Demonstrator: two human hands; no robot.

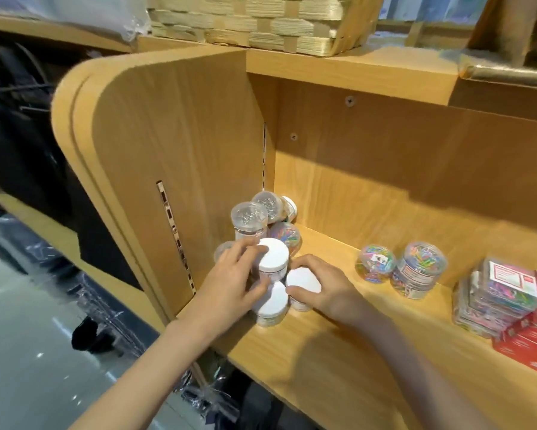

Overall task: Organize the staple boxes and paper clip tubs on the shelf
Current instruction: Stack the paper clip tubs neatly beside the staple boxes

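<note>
Both hands' grip on white-lidded tubs

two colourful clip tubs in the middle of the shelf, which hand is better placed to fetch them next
Probably the right hand. It is the hand nearer the two colourful clip tubs, with bare shelf between. The left hand sits at the far-left cluster, its fingers around a white-lidded tub.

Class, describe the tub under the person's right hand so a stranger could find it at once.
Start at the wooden shelf and go to its left end, where tubs crowd the corner. The right hand curls round a white-lidded tub at the front right of that cluster. Unlike the stacked tub that the left hand holds, it stands low on the board.
</note>
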